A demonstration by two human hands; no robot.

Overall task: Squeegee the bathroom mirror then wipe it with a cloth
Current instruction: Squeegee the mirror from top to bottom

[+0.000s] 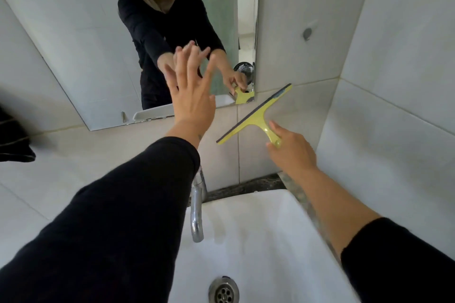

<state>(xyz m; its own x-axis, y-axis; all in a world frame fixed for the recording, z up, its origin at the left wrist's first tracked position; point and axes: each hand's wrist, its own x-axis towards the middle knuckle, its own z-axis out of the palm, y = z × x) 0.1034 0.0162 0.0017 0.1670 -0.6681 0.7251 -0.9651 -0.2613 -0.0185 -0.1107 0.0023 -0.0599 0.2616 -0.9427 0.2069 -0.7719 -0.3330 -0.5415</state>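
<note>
The bathroom mirror [93, 39] hangs on the tiled wall above the basin and reflects a person in a black top. My left hand [192, 96] is raised in front of its lower edge, fingers spread, holding nothing. My right hand [290, 150] grips the handle of a yellow squeegee [256, 115]. The squeegee's dark rubber blade lies slanted against the wall tile just right of the mirror's lower right corner. A dark cloth [13, 140] lies at the left edge of the view, on the ledge.
A white basin [266, 229] with a metal drain [223, 290] sits below my arms. A chrome tap [198, 206] rises at its back edge. A dark stone ledge [246, 186] runs behind the basin. The tiled side wall [394, 81] stands close on the right.
</note>
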